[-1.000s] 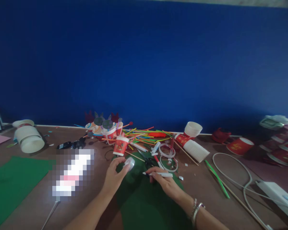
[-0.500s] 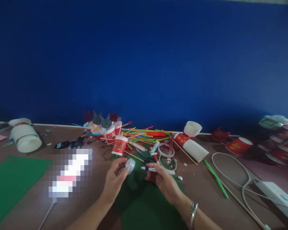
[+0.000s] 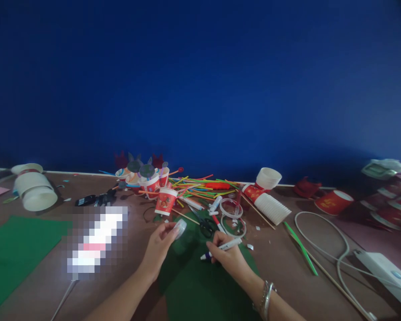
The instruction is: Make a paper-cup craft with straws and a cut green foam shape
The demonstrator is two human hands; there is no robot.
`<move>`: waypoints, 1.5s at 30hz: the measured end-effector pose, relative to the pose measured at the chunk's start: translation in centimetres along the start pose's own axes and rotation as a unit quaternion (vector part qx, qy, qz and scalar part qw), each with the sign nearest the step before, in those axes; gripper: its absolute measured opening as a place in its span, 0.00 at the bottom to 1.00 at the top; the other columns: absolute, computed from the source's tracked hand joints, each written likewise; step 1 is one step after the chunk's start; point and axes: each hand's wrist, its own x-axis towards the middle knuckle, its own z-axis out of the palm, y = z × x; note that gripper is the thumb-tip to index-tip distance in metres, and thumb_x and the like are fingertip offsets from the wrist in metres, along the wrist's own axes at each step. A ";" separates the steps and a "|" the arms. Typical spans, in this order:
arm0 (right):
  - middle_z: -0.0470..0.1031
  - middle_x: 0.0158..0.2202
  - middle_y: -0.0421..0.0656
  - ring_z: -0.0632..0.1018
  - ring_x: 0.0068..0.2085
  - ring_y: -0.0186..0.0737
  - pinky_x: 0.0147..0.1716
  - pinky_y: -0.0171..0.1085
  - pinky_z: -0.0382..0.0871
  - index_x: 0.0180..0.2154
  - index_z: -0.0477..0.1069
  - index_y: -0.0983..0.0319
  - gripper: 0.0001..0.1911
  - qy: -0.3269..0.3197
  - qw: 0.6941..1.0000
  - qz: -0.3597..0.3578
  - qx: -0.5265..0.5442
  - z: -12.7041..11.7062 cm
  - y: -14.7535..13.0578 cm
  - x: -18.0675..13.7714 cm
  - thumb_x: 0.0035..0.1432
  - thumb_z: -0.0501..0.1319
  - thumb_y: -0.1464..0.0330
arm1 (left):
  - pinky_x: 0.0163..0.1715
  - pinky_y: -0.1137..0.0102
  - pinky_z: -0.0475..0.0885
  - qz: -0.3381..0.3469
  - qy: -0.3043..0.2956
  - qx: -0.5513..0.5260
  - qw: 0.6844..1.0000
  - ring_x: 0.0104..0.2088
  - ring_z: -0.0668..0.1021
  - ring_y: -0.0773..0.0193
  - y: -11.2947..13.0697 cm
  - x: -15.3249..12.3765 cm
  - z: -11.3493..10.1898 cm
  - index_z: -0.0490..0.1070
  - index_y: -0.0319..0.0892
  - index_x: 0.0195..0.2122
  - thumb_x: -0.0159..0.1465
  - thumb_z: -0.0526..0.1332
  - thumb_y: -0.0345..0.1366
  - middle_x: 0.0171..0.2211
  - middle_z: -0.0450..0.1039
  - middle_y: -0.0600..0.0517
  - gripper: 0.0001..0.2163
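Note:
My left hand (image 3: 161, 243) is closed on a small translucent round piece that looks like a roll of clear tape (image 3: 180, 229), pinched by thumb and fingers. In my right hand (image 3: 229, 256) is a white marker (image 3: 230, 244) with a purple band near its pale tip, gripped as for writing and pointing down left. The tip hovers above or touches the green sheet (image 3: 200, 290); I cannot tell which. Black-handled scissors (image 3: 206, 227) lie just beyond the right hand. A red paper cup (image 3: 166, 200) with a printed figure stands beyond the left hand.
Colourful pipe cleaners or straws (image 3: 200, 187) pile up at the back. Stacked paper cups (image 3: 267, 204) lie to the right, near a white cable (image 3: 341, 245) and power strip (image 3: 387, 272). Decorated cups (image 3: 149, 185) stand back left. Another green sheet (image 3: 23, 254) lies left.
My right hand has turned the marker from nearly level to slanting, its tip now lower and closer to the green sheet. The scissors' handles are uncovered. My left hand keeps its hold, the roll tilted slightly.

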 end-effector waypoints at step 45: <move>0.71 0.15 0.38 0.69 0.19 0.33 0.19 0.30 0.56 0.20 0.59 0.59 0.13 0.017 0.997 0.005 -0.069 0.9 0.0 0.2 0.51 0.58 0.62 | 0.43 0.68 0.70 -0.001 -0.008 -0.010 1.000 0.40 0.78 0.57 0.2 0.0 0.1 0.73 0.37 0.38 0.51 0.67 0.45 0.36 0.78 0.47 0.18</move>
